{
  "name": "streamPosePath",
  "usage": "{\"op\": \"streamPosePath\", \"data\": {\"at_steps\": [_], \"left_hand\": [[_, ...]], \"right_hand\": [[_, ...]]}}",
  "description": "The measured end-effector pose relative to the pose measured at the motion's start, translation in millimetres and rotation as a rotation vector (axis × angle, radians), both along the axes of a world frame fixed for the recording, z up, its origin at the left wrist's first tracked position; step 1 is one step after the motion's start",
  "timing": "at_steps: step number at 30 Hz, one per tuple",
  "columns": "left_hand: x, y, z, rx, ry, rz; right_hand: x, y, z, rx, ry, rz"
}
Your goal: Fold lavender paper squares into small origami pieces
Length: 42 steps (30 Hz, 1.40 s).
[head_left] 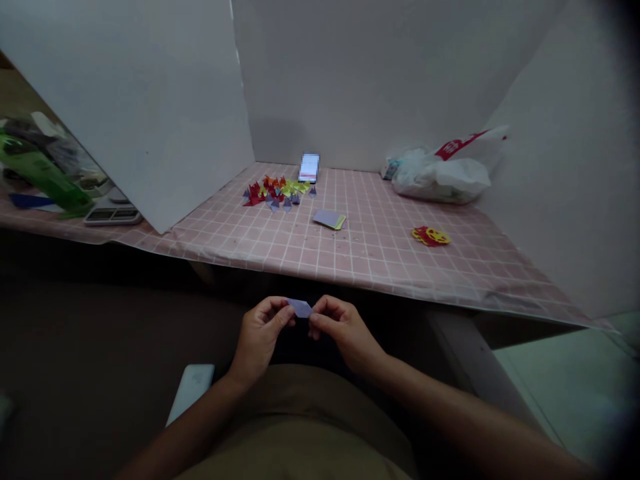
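From my remote view, pale panels (350,80) take up the most room, standing at the far side and along left and right. Between them spreads the worktop (380,220), covered in a pink checked sheet. At its far right slumps a white plastic bag (445,183) with red print.

Nearer than the worktop's near edge, in front of the torso, I see the left hand (259,333) and the right hand (350,333) close to each other, each pinching between thumb and fingers. A pale slab (193,387) lies near the left forearm.

On the worktop, left of centre, sits a heap of small pointed paper pieces (287,189) in red, orange, yellow and purple. A lit phone (309,168) stands just beyond it. Nearer and a little to the right is a stack of paper sheets (328,219), lavender on top; farther right lie red and yellow cut-outs (431,237).

Smallest is the lavender paper (300,308). I judge the step in hand to be shaping a fold in it; the next move calls for light, even fingertip pressure, with the edges lined up. It lies between the hands, its left end in one pinch, its right end in the other.
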<state>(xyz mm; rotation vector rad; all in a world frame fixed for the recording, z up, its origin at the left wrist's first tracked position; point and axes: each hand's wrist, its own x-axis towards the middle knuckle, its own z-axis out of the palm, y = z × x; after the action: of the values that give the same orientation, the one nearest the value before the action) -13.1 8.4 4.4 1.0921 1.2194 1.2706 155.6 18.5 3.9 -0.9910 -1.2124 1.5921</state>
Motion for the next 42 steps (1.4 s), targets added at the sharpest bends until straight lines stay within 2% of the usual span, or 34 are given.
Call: {"op": "streamPosePath", "data": {"at_steps": [3, 9, 14, 19, 25, 34, 42], "left_hand": [[-1.4, 0.1, 1.6, -0.001, -0.009, -0.003], [-3.4, -0.8, 2.2, 0.046, 0.106, 0.005], [-1.2, -2.9, 4.7, 0.038, 0.153, -0.067], [0.2, -4.5, 4.0, 0.023, 0.158, -0.113], [-0.2, -3.3, 1.3, -0.03, 0.03, -0.095], [-0.8, -6.5, 4.8, 0.003, 0.186, -0.041], [1.1, -3.3, 0.8, -0.036, 0.133, -0.138]], "right_hand": [[0.2, -0.2, -0.4, 0.007, -0.003, 0.022], [1.6, 1.2, 3.3, 0.056, -0.086, 0.054], [1.3, -0.3, 9.7, 0.115, -0.155, 0.037], [2.0, -1.5, 8.9, 0.164, -0.251, 0.01], [2.3, -1.7, 8.9, 0.136, -0.249, 0.001], [0.0, -2.9, 10.0, 0.161, -0.289, 0.033], [0.6, -0.4, 5.2, 0.13, -0.241, 0.054]]}}
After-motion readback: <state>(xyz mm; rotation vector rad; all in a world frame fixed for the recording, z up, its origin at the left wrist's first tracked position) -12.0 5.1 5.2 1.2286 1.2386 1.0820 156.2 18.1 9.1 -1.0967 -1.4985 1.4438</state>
